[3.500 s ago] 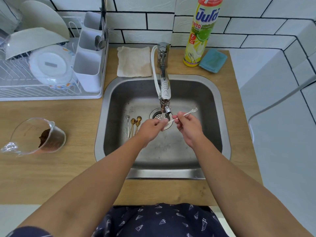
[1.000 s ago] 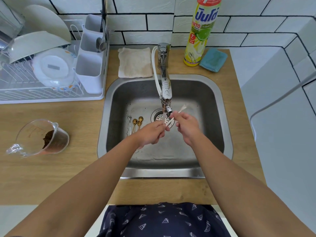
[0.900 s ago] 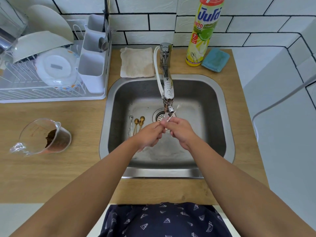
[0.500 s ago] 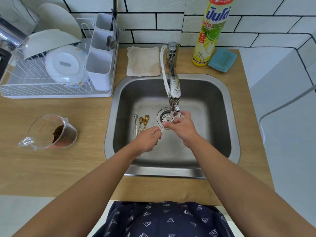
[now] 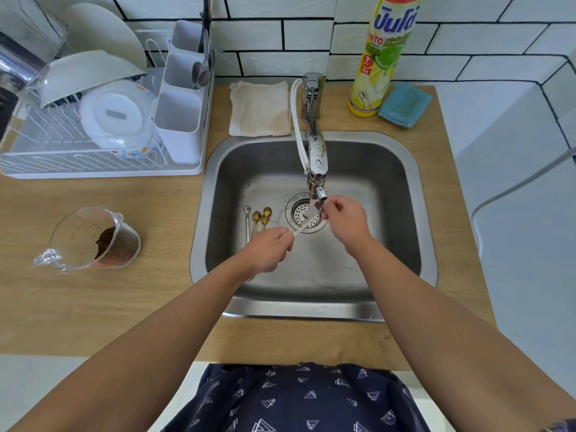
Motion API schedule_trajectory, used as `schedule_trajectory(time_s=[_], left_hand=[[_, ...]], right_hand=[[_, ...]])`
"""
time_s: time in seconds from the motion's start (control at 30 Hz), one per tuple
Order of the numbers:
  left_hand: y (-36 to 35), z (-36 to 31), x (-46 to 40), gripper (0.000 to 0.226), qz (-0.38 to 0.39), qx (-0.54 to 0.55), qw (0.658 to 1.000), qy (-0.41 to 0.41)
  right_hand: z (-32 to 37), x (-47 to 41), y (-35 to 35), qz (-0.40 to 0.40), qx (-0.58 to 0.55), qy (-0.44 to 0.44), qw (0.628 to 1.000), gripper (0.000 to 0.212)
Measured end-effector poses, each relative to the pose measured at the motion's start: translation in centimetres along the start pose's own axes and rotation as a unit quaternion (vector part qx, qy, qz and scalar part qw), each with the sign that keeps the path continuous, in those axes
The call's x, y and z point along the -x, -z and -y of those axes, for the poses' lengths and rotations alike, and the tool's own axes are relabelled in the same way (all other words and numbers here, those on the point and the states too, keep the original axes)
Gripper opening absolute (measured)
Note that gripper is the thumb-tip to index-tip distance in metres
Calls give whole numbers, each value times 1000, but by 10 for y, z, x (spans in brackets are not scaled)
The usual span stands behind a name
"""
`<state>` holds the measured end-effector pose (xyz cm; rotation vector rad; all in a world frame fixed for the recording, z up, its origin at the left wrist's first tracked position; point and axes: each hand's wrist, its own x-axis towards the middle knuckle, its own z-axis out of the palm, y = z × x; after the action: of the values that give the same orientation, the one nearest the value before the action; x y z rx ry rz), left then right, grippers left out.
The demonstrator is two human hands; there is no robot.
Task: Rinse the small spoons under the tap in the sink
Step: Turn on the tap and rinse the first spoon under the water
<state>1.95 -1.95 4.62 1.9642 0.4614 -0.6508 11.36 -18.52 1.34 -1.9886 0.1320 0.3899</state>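
A small silver spoon (image 5: 304,225) lies slanted over the drain, under the spout of the chrome tap (image 5: 316,157). My left hand (image 5: 268,249) pinches its handle end. My right hand (image 5: 344,218) is at the bowl end just below the spout, fingers curled against the spoon. On the floor of the steel sink (image 5: 414,213), left of the drain, lie several more small spoons: a silver one (image 5: 247,219) and gold ones (image 5: 260,218).
A white dish rack (image 5: 93,132) with bowls and a cutlery holder stands at the back left. A measuring cup (image 5: 93,241) with brown powder lies on the wooden counter. A folded cloth (image 5: 260,109), a dish soap bottle (image 5: 381,54) and a blue sponge (image 5: 405,104) sit behind the sink.
The spoon was held by the right hand with its handle pointing up right; now the left hand holds the handle end and the right hand is at the bowl under the spout.
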Motion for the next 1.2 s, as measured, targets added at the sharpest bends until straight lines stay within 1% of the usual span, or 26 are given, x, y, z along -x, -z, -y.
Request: schedule_trajectory(time_s=[0.03, 0.1, 0.17, 0.2, 0.23, 0.27, 0.3, 0.37, 0.43, 0.47, 0.5, 0.53, 0.57, 0.63, 0.7, 0.77, 0.8, 0.87, 0.9, 0.93, 0.97, 1.0, 1.07, 1.1, 1.17, 1.2], left_hand=[[1, 1, 0, 30, 4, -3, 1000, 3], [3, 2, -1, 30, 14, -4, 1000, 14], [4, 1, -2, 33, 19, 20, 999, 36], [5, 0, -2, 35, 19, 45, 997, 52], [5, 1, -2, 36, 20, 70, 995, 67], [5, 2, -2, 36, 23, 89, 993, 76], [5, 3, -2, 36, 25, 99, 992, 80], [5, 4, -2, 39, 24, 96, 992, 81], [4, 4, -4, 43, 16, 82, 993, 78], [3, 4, -5, 43, 13, 80, 994, 74], [3, 4, -5, 44, 11, 76, 995, 69], [3, 4, -5, 43, 12, 70, 995, 67], [3, 4, -4, 41, 19, 68, 995, 68], [5, 4, -2, 35, 47, 78, 993, 74], [9, 0, 0, 34, 79, 112, 987, 86], [13, -4, 0, 37, 109, 157, 977, 98], [15, -6, 0, 38, 118, 168, 974, 98], [16, -7, 1, 36, 120, 156, 977, 75], [16, -7, 2, 34, 117, 146, 981, 61], [16, -7, 2, 33, 113, 139, 983, 50], [15, -5, 2, 31, 111, 140, 983, 44], [15, -4, 2, 30, 111, 149, 982, 42], [14, -1, 3, 28, 115, 167, 978, 42], [14, 0, 3, 28, 114, 170, 978, 41], [11, 0, 2, 28, 98, 160, 982, 35], [10, -1, 1, 28, 85, 148, 985, 29]], right_hand=[[2, 1, 1, 2, 5, 0, 1000, 17], [2, 6, 0, 66, 20, 1, 998, 12], [-2, 14, -5, 138, 69, -5, 988, 48], [-4, 15, -8, 146, 71, -4, 987, 56], [-4, 15, -9, 124, 50, -4, 991, 47], [-3, 12, -8, 90, 6, -11, 996, 27], [-5, 8, -6, 53, -35, -24, 998, 12], [-8, 4, -5, 35, -70, -45, 996, 22], [-7, 8, -6, 76, -47, -32, 995, 11], [-7, 12, -8, 113, -16, -27, 993, 21], [-9, 14, -10, 145, 17, -29, 989, 39], [-9, 15, -11, 153, 28, -31, 987, 47], [-10, 14, -12, 133, 29, -29, 990, 42], [-9, 8, -9, 65, -34, -41, 996, 12], [-11, 6, -7, 43, -111, -64, 991, 23], [-14, 7, -7, 69, -174, -74, 980, 29], [-14, 10, -8, 85, -190, -74, 975, 28], [-17, 12, -8, 123, -155, -59, 978, 15], [-17, 13, -9, 145, -117, -45, 981, 22], [-19, 13, -10, 161, -82, -33, 983, 37], [-20, 14, -10, 162, -64, -27, 984, 44], [-18, 13, -11, 153, -61, -21, 986, 41], [-14, 10, -11, 121, -75, -16, 990, 13], [-13, 9, -11, 108, -78, -20, 991, 8], [-11, 11, -14, 101, -64, -25, 992, 18], [-13, 12, -17, 109, -56, -31, 992, 17]])
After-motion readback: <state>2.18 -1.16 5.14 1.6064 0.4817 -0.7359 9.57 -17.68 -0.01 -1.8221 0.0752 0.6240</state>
